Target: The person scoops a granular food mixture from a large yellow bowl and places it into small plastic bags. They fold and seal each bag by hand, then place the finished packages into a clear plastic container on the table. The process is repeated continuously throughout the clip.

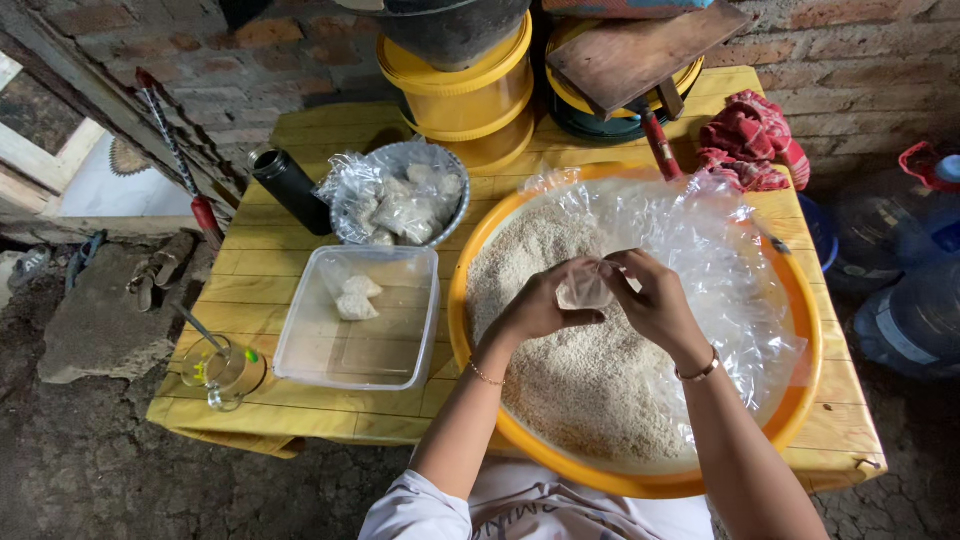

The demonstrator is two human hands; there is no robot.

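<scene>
Over the yellow table [300,395], left hand [540,305] and right hand [655,300] pinch a small, clear, crumpled bag [583,288].

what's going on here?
A person holds a small clear plastic bag between the left hand and right hand, above an orange basin of pale grain lined with plastic sheet. On the yellow table to the left, a clear container holds two filled packets; a bowl behind it holds more.

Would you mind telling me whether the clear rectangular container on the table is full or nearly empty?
Nearly empty: the clear rectangular container holds only two small filled bags in one corner, with its bare bottom showing elsewhere.
</scene>
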